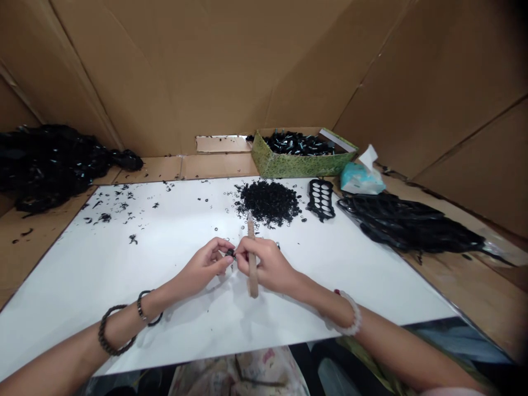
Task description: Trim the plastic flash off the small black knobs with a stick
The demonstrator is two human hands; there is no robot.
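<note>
Between the fingertips of my left hand (211, 258) is a small black part (230, 253), too small to make out in detail. My right hand (266, 263) is closed around a tool with a brown handle (252, 269) and a pale pointed tip, which points away from me. The right thumb and forefinger meet the left fingertips at the black part, and whether they pinch it too I cannot tell. Just beyond both hands lies a pile of small black rings and bits (270, 202) on the white board (173, 308).
A green box (303, 165) full of black pieces stands at the back. Right of the pile are a black perforated frame (320, 199), a tissue pack (362, 179) and a black bundle (412, 223). Black scraps (105, 218) and a black plastic bag (53, 165) lie left. Cardboard walls (206, 71) surround the board.
</note>
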